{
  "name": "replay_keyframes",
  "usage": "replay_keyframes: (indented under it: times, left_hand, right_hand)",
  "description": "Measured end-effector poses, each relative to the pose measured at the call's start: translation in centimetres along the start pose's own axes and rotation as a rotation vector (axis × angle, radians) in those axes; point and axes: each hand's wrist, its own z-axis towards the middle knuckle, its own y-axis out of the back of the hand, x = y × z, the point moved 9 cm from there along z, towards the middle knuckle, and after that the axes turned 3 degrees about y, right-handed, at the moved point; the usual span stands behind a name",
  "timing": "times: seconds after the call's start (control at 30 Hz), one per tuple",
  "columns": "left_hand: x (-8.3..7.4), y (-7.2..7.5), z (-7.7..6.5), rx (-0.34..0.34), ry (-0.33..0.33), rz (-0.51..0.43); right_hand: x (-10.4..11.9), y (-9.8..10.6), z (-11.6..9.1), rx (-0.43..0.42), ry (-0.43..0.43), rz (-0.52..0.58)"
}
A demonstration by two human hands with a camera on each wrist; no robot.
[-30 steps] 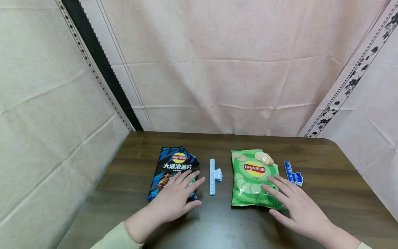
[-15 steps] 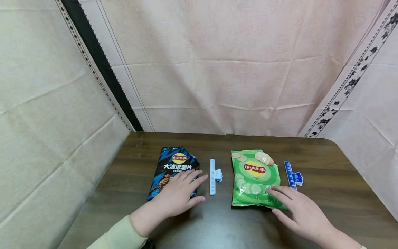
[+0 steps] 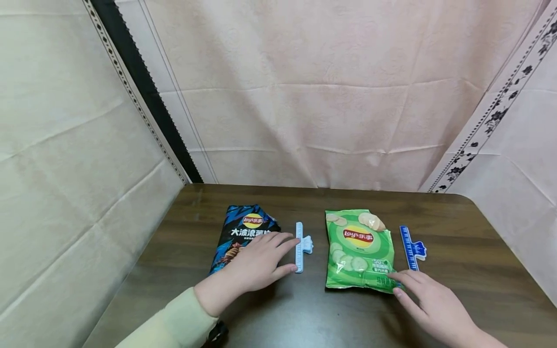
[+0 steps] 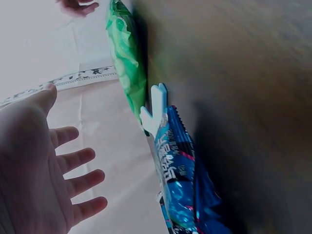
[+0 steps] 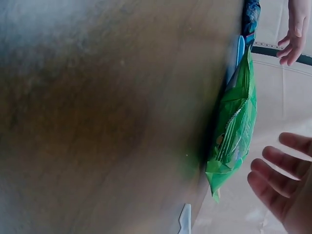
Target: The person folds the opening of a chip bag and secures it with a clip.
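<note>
My left hand (image 3: 252,263), fingers spread and holding nothing, hovers over the right side of a black and blue chip bag (image 3: 237,237). In the head view its fingertips overlap the edge of a light blue bag clip (image 3: 299,261); the left wrist view shows a gap between the hand and the blue bag (image 4: 178,180). My right hand (image 3: 435,307) has loosely bent fingers beside the lower right corner of a green chip bag (image 3: 359,256), raised off it in the right wrist view. A darker blue bag clip (image 3: 409,249) lies right of that bag, its lower end behind my right hand.
The brown wooden table (image 3: 322,319) carries both bags and both clips, all lying flat. Pale cloth (image 3: 304,106) hangs behind the table and along both sides. A small dark object (image 3: 217,333) shows beneath my left sleeve (image 3: 178,319).
My left hand has shifted right from the black and blue bag toward the light blue clip. My right hand has drawn back and slightly right from the green bag, whose lower corner now shows more.
</note>
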Motion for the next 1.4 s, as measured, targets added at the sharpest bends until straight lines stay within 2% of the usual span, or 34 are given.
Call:
replay_keyframes:
  times: [0.23, 0.43, 0.73, 1.0, 1.4]
  left_hand:
    - [-0.4, 0.5, 1.4, 0.035, 0.029, -0.02]
    - [-0.7, 1.2, 2.6, 0.036, 0.061, -0.019]
    - [-0.7, 1.3, 5.0, 0.059, 0.171, -0.074]
    - [-0.2, 0.2, 7.3, 0.088, 0.239, -0.115]
    - [-0.2, -1.1, 10.9, 0.143, 0.325, -0.169]
  right_hand:
    - [-2.3, -1.0, -0.2, 0.124, -0.211, 0.113]
    - [-3.4, -1.7, -0.1, 0.208, -0.296, 0.168]
    - [-4.9, -3.6, -0.1, 0.403, -0.436, 0.206]
    - [-5.7, -4.5, 0.0, 0.48, -0.472, 0.169]
    - [-5.6, -5.3, -0.1, 0.478, -0.492, 0.165]
